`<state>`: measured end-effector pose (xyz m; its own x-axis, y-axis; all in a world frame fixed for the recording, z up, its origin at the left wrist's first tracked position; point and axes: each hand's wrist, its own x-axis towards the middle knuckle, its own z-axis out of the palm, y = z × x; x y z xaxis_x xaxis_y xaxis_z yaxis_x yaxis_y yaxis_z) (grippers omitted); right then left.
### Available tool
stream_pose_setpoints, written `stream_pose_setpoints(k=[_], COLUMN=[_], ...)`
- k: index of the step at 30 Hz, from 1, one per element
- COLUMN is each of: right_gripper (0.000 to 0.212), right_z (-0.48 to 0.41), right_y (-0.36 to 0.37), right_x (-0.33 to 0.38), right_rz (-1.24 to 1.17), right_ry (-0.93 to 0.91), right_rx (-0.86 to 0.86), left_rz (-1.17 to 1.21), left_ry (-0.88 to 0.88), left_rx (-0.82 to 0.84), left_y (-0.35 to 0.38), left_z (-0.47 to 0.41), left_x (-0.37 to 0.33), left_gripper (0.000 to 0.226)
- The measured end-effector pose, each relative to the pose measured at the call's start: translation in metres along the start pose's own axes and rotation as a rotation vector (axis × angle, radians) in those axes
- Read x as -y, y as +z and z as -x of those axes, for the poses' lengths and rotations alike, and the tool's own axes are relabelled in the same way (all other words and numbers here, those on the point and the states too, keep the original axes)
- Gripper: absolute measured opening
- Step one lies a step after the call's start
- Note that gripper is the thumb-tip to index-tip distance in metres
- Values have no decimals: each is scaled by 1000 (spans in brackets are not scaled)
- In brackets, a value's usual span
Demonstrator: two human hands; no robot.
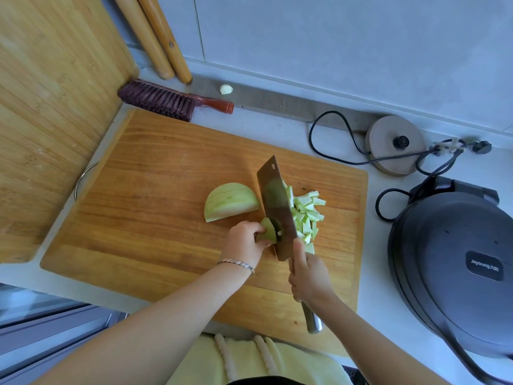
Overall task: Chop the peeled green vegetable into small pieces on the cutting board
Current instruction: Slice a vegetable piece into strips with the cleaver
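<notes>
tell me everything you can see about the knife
The knife is a broad rectangular cleaver with a dull, dark metal blade, a small hole near its far top corner, and a round silvery handle. It stands edge-down on the cutting board, pointing away from the person. The right hand grips the handle, with one of its fingers reaching onto the blade. The left hand holds a green piece against the blade's left side. Chopped pieces lie heaped on its right.

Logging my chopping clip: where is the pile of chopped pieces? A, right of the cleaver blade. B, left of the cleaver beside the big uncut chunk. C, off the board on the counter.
A: the chopped pieces lie on the cutting board right of the cleaver, with the uncut chunk on its left.
</notes>
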<state>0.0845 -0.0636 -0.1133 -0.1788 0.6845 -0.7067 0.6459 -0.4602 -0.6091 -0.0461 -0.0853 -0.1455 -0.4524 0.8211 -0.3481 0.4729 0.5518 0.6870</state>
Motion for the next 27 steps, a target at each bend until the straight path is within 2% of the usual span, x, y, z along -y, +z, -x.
stream_pose_setpoints(k=[4, 14, 27], right_gripper=[54, 56, 53], right_z=[6, 24, 27], right_y=[-15, -23, -16], right_x=[7, 14, 0], right_rz=[-136, 14, 40], right_ry=[49, -37, 29], right_rx=[36, 32, 59], left_rz=[8, 69, 53], left_ry=[10, -12, -16], left_rx=[5, -8, -2], left_y=[1, 0, 0], left_z=[1, 3, 0], left_x=[2, 0, 2], left_gripper=[31, 28, 30])
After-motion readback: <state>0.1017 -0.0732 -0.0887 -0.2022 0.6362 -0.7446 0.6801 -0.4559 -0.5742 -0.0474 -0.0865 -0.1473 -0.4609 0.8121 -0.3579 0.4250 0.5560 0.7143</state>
